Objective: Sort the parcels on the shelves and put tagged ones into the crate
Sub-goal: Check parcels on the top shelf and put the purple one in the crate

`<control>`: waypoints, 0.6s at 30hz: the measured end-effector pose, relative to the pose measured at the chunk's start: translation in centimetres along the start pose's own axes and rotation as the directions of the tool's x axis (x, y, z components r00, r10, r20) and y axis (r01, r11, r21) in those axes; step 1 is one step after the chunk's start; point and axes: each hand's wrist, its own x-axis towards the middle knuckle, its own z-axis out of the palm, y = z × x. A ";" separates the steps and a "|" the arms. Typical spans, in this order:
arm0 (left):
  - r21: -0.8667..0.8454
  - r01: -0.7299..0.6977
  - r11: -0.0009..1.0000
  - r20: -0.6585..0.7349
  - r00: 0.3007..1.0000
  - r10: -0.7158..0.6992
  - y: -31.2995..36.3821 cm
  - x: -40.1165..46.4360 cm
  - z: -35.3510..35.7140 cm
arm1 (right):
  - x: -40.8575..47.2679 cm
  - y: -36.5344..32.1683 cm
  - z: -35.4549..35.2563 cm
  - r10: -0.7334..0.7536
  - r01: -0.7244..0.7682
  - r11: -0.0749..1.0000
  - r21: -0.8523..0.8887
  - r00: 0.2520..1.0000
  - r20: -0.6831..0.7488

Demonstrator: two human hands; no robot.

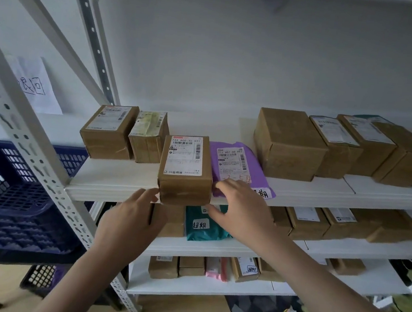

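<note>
crate: blue plastic crate [13,192] left of the shelf post [28,139], nothing seen inside
shelf: top shelf [119,179] holds a labelled cardboard box [185,171] at its front edge, purple mailer [237,167] just beside it
left hand [126,221]: fingers spread, at the box's lower left corner
right hand [242,212]: fingers spread, over the mailer's tagged end, thumb beside the box
below: teal mailer [204,223] with a handwritten tag

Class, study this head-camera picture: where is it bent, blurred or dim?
Head view: the wide lens bows the shelf upright and shelf edge; both forearms and the left hand smear softly; far box labels blur; light is flat and dim, with no glare.
</note>
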 end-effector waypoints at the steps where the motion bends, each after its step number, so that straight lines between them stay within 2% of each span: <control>1: 0.006 0.010 1.000 -0.004 1.000 -0.010 -0.3 0.1 -0.2 | 0.0 0.0 0.0 -0.001 0.001 1.000 -0.003 1.000 0.000; 7: 0.064 -0.027 0.998 0.040 0.999 0.025 -1.4 3.0 -0.9 | 2.7 -0.2 0.1 0.031 -0.031 1.000 -0.002 0.996 0.079; 10: -0.033 -0.023 0.999 0.115 0.993 0.026 -1.2 4.8 -0.9 | 4.2 -0.4 0.5 0.069 -0.081 0.993 0.081 0.988 0.140; 13: -0.127 -0.006 0.992 0.162 0.987 0.026 -0.6 6.2 -0.6 | 5.1 -0.2 0.7 0.066 -0.082 0.987 0.140 0.991 0.119; 18: -0.132 -0.046 0.990 0.020 0.999 0.049 0.1 6.1 -1.0 | 4.8 -0.4 0.6 0.057 -0.063 0.984 0.168 0.997 0.043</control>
